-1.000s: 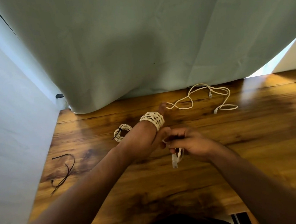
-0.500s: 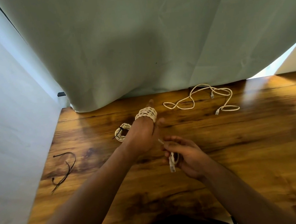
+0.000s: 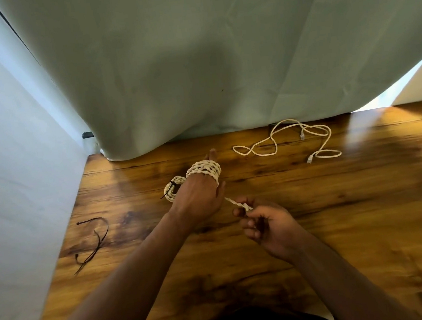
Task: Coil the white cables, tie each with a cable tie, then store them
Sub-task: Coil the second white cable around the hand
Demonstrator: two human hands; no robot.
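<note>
Left hand (image 3: pixel 198 197) flat, fingers extended, white cable (image 3: pixel 204 170) wound round them, counter (image 3: pixel 366 208) centre. Right hand (image 3: pixel 269 225) at 4 o'clock, grip pinched shut on the cable's tail. Loose cable (image 3: pixel 291 141) at 1 o'clock.

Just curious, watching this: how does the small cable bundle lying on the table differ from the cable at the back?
The small bundle is wound into a tight coil; the back cable sprawls in loose loops. The small bundle has a dark tie around it; the back cable has none, and its plug ends lie exposed. Both are white and rest on the wooden table.
</note>
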